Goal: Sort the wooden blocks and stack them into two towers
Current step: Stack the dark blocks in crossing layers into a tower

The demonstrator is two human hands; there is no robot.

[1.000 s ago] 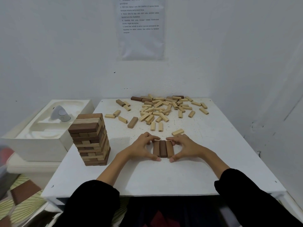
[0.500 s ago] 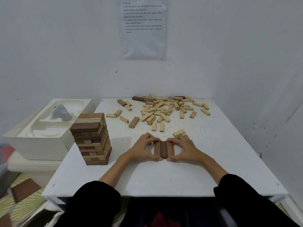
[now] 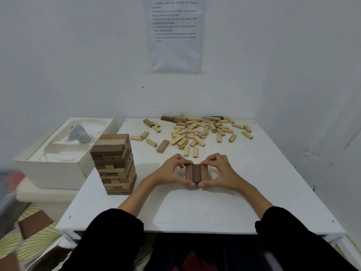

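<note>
Between my palms, at the front middle of the table (image 3: 195, 212), the row of 3 brown blocks (image 3: 196, 173) lies flush. My left hand (image 3: 170, 171) and right hand (image 3: 220, 171) pinch it; my thumbs have crept together since 1 second ago, squaring what I judge is tower 2's base. The mixed tower (image 3: 114, 163) stands near my left forearm, easily knocked. The loose pile (image 3: 197, 132) waits behind.

The block tower (image 3: 115, 165) stands just left of the left hand (image 3: 169, 171), crowding that side. Loose blocks (image 3: 197, 132) litter the far table (image 3: 263, 173); its right and near parts lie bare.
</note>
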